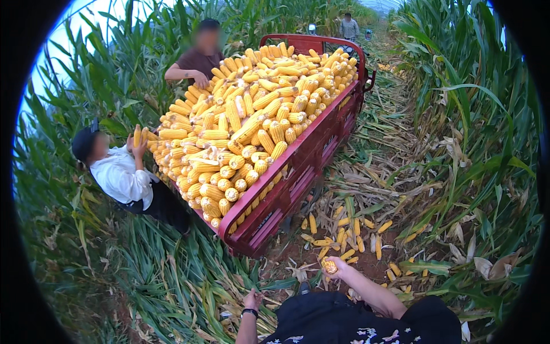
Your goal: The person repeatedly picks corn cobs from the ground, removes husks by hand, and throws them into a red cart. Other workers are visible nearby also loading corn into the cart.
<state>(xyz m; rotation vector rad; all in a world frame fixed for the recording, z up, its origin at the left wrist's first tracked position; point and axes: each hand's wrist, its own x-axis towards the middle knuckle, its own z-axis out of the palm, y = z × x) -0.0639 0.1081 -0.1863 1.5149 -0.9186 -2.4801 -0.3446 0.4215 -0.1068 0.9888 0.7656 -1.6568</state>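
My right hand (pixel 339 269) grips a yellow ear of corn (pixel 329 265), its cut end towards me, above the loose ears on the ground. My left hand (pixel 252 299) hangs lower and to the left, over flattened corn leaves, with a dark band at the wrist. Nothing shows in it, and its fingers are loosely bent. Ahead stands a red metal cargo bed (pixel 300 176), heaped above its rails with husked corn ears (pixel 232 124). Scattered ears (pixel 343 238) lie on soil and dry husks just beyond my right hand.
Left of the bed, a person in a white shirt (pixel 124 172) holds corn ears. Another, in a dark shirt (pixel 202 60), reaches to the heap's far side. A third person (pixel 349 28) is beyond the bed's front. Tall corn plants (pixel 472 86) line both sides.
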